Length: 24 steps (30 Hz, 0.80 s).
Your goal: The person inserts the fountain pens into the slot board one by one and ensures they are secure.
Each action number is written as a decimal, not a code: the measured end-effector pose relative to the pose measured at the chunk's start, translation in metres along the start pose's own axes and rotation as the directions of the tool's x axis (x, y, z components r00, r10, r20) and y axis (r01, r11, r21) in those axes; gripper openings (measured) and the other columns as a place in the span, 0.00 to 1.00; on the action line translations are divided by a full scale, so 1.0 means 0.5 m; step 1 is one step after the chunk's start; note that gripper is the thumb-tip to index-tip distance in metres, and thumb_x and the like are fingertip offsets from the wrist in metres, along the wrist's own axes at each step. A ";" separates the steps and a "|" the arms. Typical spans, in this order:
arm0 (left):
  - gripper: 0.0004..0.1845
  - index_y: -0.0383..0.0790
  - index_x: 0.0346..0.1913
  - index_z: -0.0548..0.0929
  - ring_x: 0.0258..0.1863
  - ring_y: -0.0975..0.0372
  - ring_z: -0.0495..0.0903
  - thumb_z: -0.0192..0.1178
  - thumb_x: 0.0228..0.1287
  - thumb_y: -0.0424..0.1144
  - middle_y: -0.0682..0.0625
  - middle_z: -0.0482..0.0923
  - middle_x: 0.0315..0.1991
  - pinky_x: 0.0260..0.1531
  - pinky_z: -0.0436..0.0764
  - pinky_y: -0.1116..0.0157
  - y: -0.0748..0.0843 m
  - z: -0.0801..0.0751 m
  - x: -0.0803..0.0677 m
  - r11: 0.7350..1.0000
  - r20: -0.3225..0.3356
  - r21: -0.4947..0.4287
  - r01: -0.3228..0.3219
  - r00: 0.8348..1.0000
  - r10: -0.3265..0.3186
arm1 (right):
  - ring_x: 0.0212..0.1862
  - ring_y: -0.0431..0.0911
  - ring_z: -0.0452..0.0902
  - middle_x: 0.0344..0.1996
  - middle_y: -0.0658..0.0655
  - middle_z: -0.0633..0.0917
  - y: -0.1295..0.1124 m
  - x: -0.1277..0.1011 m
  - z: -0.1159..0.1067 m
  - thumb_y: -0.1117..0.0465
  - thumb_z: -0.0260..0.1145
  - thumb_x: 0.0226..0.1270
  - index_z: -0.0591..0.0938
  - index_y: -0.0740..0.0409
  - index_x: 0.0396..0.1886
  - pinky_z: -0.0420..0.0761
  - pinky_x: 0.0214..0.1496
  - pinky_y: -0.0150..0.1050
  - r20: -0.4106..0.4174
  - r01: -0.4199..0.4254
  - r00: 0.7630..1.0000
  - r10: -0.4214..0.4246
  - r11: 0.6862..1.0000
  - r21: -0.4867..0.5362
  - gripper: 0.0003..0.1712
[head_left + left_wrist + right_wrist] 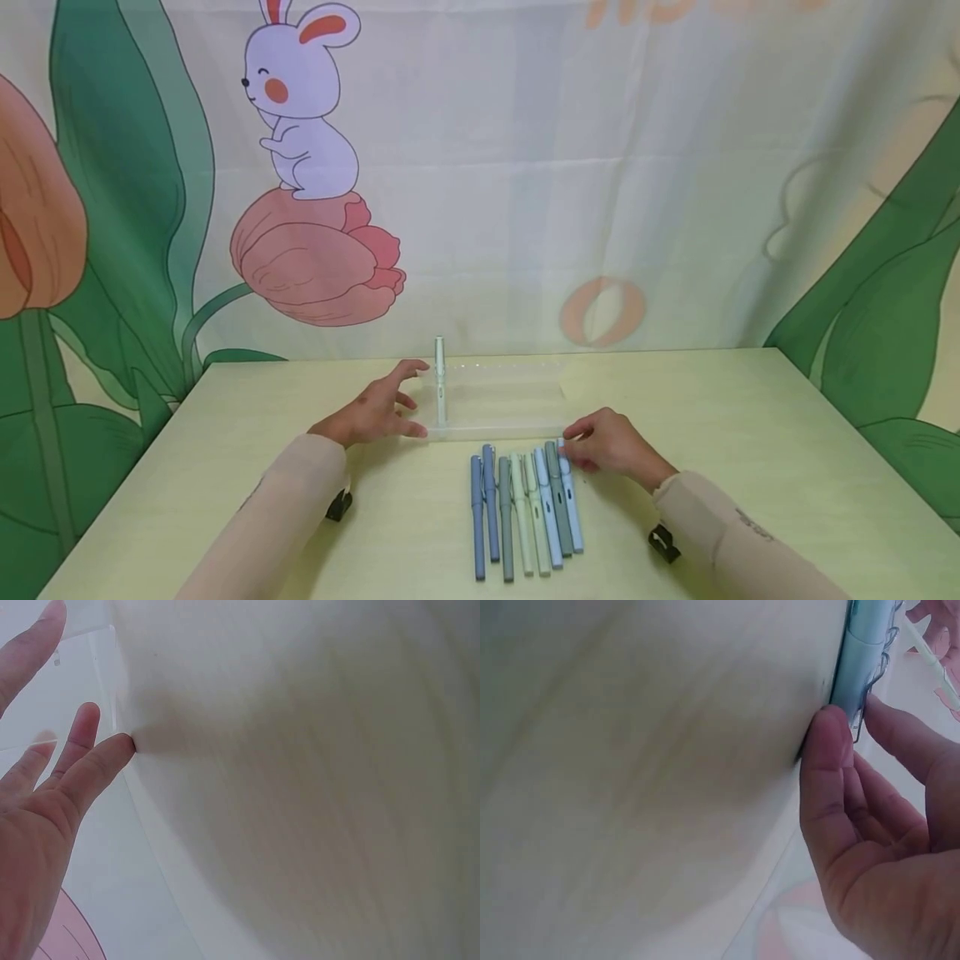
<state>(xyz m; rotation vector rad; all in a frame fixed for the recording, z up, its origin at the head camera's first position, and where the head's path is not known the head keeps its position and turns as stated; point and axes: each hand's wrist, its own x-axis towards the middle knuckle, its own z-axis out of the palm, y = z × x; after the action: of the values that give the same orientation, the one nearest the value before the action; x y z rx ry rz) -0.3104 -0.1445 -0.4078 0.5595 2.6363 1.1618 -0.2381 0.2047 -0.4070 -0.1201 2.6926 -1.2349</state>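
Observation:
A clear plastic pen holder (pixel 498 400) lies mid-table, with one pale green pen (pixel 440 379) standing upright at its left end. My left hand (pixel 411 400) has its fingers spread and straight, touching the holder's left end; in the left wrist view the fingertips (pixel 112 746) meet the clear edge (pixel 112 667). Several pens (pixel 521 512) lie side by side in front of the holder. My right hand (pixel 572 439) pinches the top of the rightmost light blue pen (pixel 572 504). The right wrist view shows thumb and fingers (pixel 829 731) on either side of its clipped cap (pixel 862 652).
The pale yellow-green table (pixel 750 433) ends at a printed cloth backdrop (pixel 525 167) with a rabbit and tulips. Bare tabletop lies to the left and right of both arms. A wrist camera strap (pixel 663 542) shows on each sleeve.

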 end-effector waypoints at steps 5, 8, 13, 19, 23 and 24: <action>0.52 0.55 0.74 0.57 0.57 0.50 0.78 0.78 0.50 0.34 0.43 0.57 0.75 0.50 0.82 0.52 0.006 -0.002 -0.002 1.000 -0.001 -0.002 0.017 1.000 -0.017 | 0.22 0.43 0.81 0.20 0.54 0.84 -0.007 0.002 0.006 0.65 0.75 0.57 0.86 0.67 0.40 0.83 0.29 0.38 -0.001 -0.049 0.999 0.049 0.998 -0.030 0.13; 0.52 0.54 0.74 0.57 0.57 0.50 0.78 0.78 0.50 0.34 0.44 0.57 0.75 0.50 0.82 0.52 0.006 -0.003 -0.001 1.000 -0.001 -0.003 0.015 1.000 -0.015 | 0.21 0.43 0.79 0.19 0.54 0.83 -0.014 0.005 0.011 0.66 0.74 0.56 0.85 0.67 0.38 0.84 0.27 0.37 -0.006 -0.087 0.996 0.086 0.995 -0.048 0.11; 0.52 0.54 0.74 0.57 0.57 0.49 0.78 0.78 0.50 0.34 0.44 0.57 0.75 0.50 0.82 0.51 0.002 -0.003 0.000 1.000 -0.001 -0.008 0.012 1.000 -0.012 | 0.22 0.43 0.79 0.20 0.56 0.83 -0.018 0.005 0.014 0.67 0.71 0.56 0.83 0.66 0.37 0.84 0.27 0.37 0.004 -0.122 0.992 0.122 0.991 -0.057 0.09; 0.52 0.53 0.74 0.57 0.57 0.50 0.78 0.78 0.49 0.34 0.44 0.58 0.75 0.51 0.82 0.51 0.000 -0.002 -0.001 1.000 -0.002 -0.010 0.008 1.000 -0.008 | 0.24 0.44 0.81 0.23 0.56 0.84 -0.013 0.004 0.000 0.68 0.68 0.56 0.82 0.66 0.39 0.84 0.29 0.39 0.041 -0.095 0.995 0.095 0.995 0.009 0.10; 0.52 0.53 0.74 0.57 0.57 0.50 0.78 0.78 0.50 0.34 0.44 0.57 0.76 0.51 0.82 0.51 0.001 -0.002 -0.002 1.000 0.003 -0.011 0.009 1.000 -0.009 | 0.25 0.45 0.81 0.27 0.57 0.85 -0.019 0.009 -0.015 0.68 0.65 0.56 0.81 0.67 0.40 0.85 0.32 0.40 0.053 -0.057 0.997 0.054 0.997 0.054 0.11; 0.52 0.53 0.74 0.57 0.57 0.50 0.78 0.78 0.50 0.34 0.44 0.57 0.76 0.51 0.82 0.52 0.001 -0.003 -0.002 1.000 0.003 -0.011 0.010 1.000 -0.010 | 0.26 0.46 0.81 0.28 0.57 0.85 -0.022 0.011 -0.019 0.68 0.64 0.57 0.81 0.67 0.40 0.85 0.33 0.41 0.057 -0.047 0.997 0.043 0.997 0.069 0.11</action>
<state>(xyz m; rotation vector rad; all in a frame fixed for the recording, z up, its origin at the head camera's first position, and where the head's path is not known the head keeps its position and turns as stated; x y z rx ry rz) -0.3099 -0.1455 -0.4065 0.5453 2.6250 1.1712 -0.2456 0.2040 -0.3935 -0.0825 2.5872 -1.2912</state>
